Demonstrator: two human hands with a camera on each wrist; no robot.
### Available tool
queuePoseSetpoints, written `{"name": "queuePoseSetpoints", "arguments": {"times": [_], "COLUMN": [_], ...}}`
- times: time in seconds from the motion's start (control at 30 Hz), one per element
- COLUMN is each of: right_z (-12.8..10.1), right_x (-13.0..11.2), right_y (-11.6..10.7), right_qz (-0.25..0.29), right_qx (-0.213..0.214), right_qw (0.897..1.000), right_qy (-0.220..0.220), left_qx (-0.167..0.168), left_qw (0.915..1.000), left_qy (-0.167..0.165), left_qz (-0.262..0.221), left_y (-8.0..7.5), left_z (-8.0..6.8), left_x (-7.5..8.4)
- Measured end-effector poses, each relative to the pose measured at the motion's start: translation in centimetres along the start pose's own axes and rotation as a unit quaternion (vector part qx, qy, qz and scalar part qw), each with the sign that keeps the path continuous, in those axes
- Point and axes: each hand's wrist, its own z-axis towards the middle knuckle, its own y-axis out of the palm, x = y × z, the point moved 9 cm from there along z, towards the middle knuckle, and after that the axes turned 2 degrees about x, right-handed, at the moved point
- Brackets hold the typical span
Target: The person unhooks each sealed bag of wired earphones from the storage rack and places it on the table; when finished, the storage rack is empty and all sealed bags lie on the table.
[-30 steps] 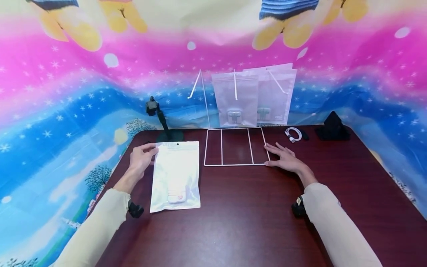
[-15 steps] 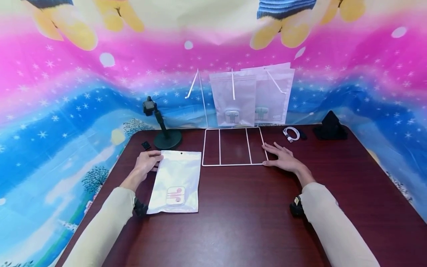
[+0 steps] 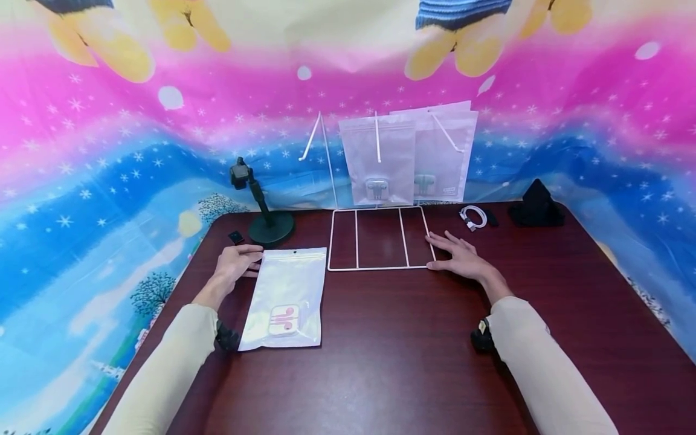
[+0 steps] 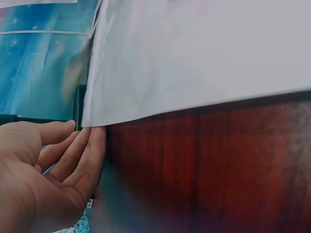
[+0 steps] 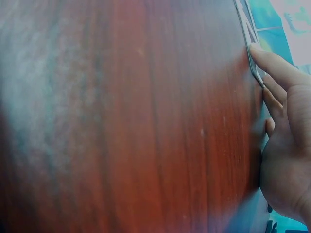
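A white zip pouch with pink earphones inside lies flat on the dark red table, left of centre. My left hand rests beside its top left corner, fingers relaxed and touching the edge; the left wrist view shows the left hand at the pouch corner. My right hand lies flat on the table, fingertips against the right front corner of a white wire rack. From the right wrist, the right hand meets the rack wire.
Two more pouches hang on the rack's pegs at the back. A black stand and a small black clip sit behind the left hand. A coiled white cable and a black holder lie back right.
The pouch, held tilted up a second ago, has been lowered flat onto the table and the left hand has loosened at its corner. The right hand has stayed put.
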Motion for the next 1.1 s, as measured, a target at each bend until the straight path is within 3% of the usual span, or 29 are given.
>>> {"name": "queuePoseSetpoints", "arguments": {"times": [0.2,0.37,0.63,0.9,1.1], "right_z": [0.0,0.1,0.0,-0.3,-0.2], "right_x": [0.0,0.1,0.2,-0.2,-0.4], "right_y": [0.0,0.0,0.1,0.1,0.0], "right_qz": [0.001,0.000,0.001,0.005,0.003], "right_qx": [-0.001,0.000,0.002,-0.001,0.000], "right_qw": [1.000,1.000,1.000,1.000,1.000], "right_qy": [-0.001,-0.002,-0.001,-0.002,-0.003], "left_qx": [0.013,-0.004,-0.052,-0.057,-0.056], "left_qw": [0.9996,0.9971,0.9888,0.9818,0.9702], "left_qy": [0.021,0.051,0.106,0.142,0.177], "left_qz": [-0.016,-0.057,-0.092,-0.112,-0.156], "left_y": [-0.9,-1.0,0.5,2.0,2.9], "left_z": [-0.2,-0.4,-1.0,-0.7,-0.5], "left_x": [1.8,4.2,9.7,15.2,19.0]}}
